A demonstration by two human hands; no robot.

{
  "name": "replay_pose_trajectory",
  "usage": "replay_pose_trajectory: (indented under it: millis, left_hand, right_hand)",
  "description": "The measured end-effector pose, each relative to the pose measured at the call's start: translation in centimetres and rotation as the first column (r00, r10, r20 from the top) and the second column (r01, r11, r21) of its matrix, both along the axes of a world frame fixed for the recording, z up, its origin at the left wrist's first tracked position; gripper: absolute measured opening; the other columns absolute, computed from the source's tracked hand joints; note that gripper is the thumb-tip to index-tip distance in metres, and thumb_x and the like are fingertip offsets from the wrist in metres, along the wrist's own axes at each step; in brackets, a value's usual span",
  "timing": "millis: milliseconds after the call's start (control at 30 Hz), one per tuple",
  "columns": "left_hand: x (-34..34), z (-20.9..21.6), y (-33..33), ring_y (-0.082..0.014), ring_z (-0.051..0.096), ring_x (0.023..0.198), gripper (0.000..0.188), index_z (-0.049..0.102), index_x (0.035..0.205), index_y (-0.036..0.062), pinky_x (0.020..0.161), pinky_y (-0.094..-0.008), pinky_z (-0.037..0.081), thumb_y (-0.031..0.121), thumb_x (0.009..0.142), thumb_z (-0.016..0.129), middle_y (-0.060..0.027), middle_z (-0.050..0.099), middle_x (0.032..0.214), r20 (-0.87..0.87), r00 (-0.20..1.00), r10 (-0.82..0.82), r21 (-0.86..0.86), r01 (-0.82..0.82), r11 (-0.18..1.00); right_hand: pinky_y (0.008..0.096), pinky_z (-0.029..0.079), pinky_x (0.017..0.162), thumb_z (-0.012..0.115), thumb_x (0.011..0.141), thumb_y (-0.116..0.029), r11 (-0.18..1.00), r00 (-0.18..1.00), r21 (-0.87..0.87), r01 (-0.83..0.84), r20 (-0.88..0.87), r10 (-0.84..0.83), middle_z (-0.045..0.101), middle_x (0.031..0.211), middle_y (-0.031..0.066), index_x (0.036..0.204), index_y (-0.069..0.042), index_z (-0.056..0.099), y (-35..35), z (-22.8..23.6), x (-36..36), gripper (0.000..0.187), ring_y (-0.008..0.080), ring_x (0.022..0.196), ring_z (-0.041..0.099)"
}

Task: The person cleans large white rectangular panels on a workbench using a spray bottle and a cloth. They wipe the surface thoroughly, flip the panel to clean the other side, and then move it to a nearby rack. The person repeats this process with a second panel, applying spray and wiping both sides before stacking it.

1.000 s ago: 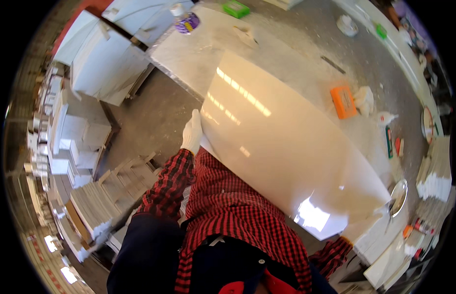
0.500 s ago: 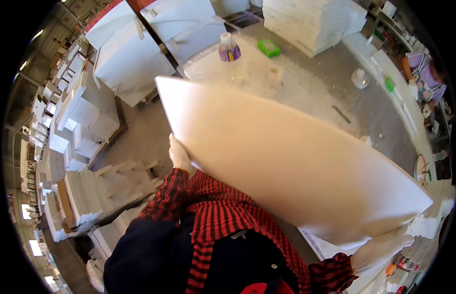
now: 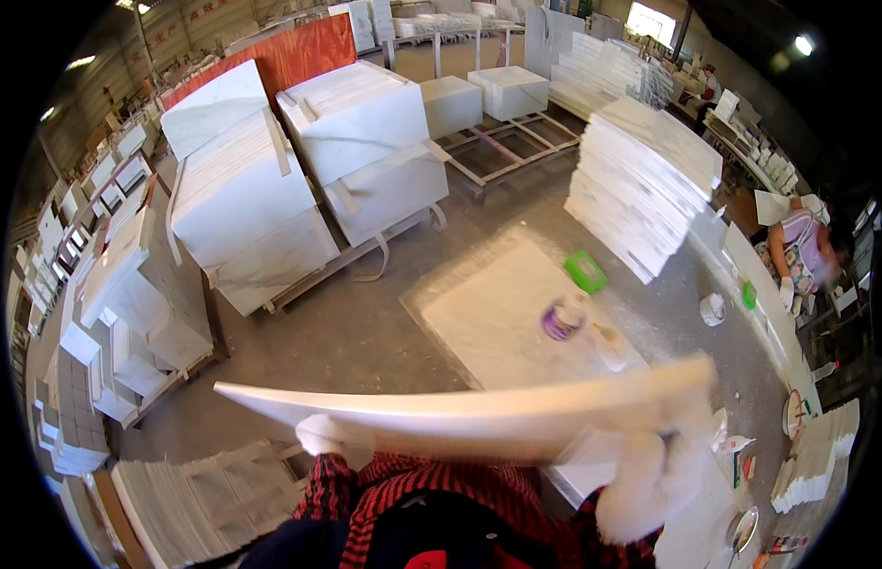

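Slab (image 3: 450, 410) has tipped edge-on, floor (image 3: 365, 327) stretching beyond its edge.

Pale slab (image 3: 441, 414) seen nearly edge-on, gloved left hand (image 3: 320, 435) gripping its near side, gloved right hand (image 3: 649, 484) blurred at its right end, pale desk (image 3: 488, 308) beyond, purple-labelled bottle (image 3: 561, 321) and green box (image 3: 585, 272) there, white stack (image 3: 640, 180) farther back, co-worker (image 3: 803, 245) far right.

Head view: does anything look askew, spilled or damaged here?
The tall white stack at upper right looks uneven: its layers jut out raggedly, though the lens may exaggerate any lean. The held panel is too blurred at its right end to judge.
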State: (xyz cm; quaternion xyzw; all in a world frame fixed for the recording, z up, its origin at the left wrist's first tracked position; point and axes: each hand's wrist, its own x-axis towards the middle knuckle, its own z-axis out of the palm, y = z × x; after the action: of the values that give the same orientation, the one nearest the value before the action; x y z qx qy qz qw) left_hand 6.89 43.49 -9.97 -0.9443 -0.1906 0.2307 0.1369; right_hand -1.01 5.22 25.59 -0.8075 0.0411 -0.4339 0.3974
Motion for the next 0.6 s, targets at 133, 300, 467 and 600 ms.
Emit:
replay_pose_trajectory:
  millis: [133,300,467,600]
  left_hand:
    - [-0.1,-2.5,8.6,-0.0200,0.074,0.081,0.038,0.077,0.105,0.0093,0.067,-0.0360,0.057,0.033,0.101,0.048,-0.0051,0.078,0.096,0.191,0.976,0.105,-0.068,-0.093,0.993]
    - [-1.7,-0.1,12.8,-0.0255,0.073,0.087,0.042,0.071,0.116,-0.0054,0.076,-0.0399,0.061,0.030,0.096,0.063,-0.0150,0.076,0.108,-0.034,-0.129,0.991,-0.970,-0.236,-0.064]
    - [-3.7,0.5,13.6,-0.0325,0.060,0.118,0.076,0.055,0.140,-0.0007,0.098,-0.0479,0.049,0.060,0.095,0.049,-0.0148,0.058,0.140,-0.234,-0.590,0.773,-0.972,0.139,-0.189]
    - [-4.1,1.5,16.1,-0.0322,0.059,0.120,0.075,0.053,0.141,-0.0020,0.101,-0.0443,0.048,0.057,0.095,0.052,-0.0140,0.057,0.141,-0.258,-0.639,0.725,-0.965,0.204,-0.164]
  right_hand:
    - [0.0349,0.047,0.095,0.057,0.088,-0.008,0.943,0.925,0.037,-0.332,-0.185,0.333,0.068,0.107,0.0135,0.120,0.005,0.062,8.0,2.1,10.2,0.035,0.0223,0.099,0.062]
    - [0.0349,0.051,0.085,0.065,0.094,-0.017,0.905,0.886,0.075,-0.418,-0.184,0.425,0.071,0.099,0.0180,0.116,0.000,0.068,16.9,1.5,23.2,0.029,0.0245,0.088,0.066]
    - [0.0324,0.049,0.085,0.056,0.104,-0.028,0.771,0.762,0.192,-0.607,-0.135,0.634,0.070,0.097,0.0155,0.112,0.007,0.066,21.5,-3.2,36.2,0.037,0.0191,0.089,0.062]
    - [0.0323,0.047,0.078,0.054,0.105,-0.038,0.740,0.688,0.388,-0.550,-0.292,0.664,0.065,0.088,0.0102,0.109,0.008,0.065,24.6,-9.8,43.6,0.048,0.0166,0.080,0.052]
